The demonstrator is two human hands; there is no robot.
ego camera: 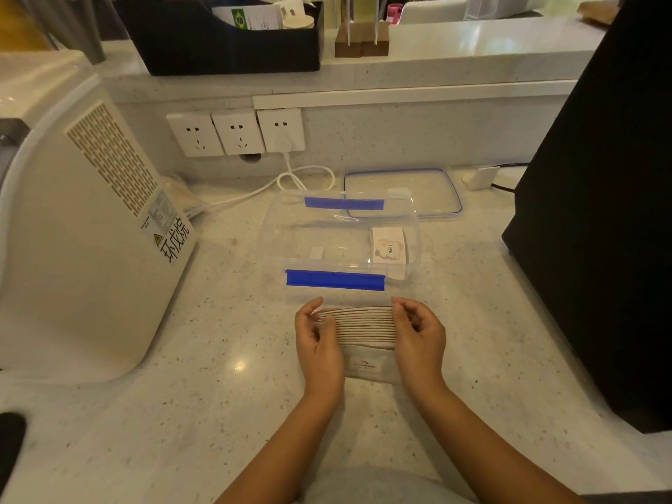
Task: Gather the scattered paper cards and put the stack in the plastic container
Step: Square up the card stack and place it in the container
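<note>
A stack of paper cards stands on edge on the counter, its fanned edges facing up, just in front of the clear plastic container with blue clips. My left hand grips the stack's left end and my right hand grips its right end. The front card shows a small white label with tiny print. Inside the container, at the right, lies a card marked "love"; a small white piece lies near its middle.
The container's clear lid with a blue rim lies behind it. A large white appliance stands at the left, a tall black object at the right. Wall sockets and a white cable sit behind. A dark object lies at the lower left edge.
</note>
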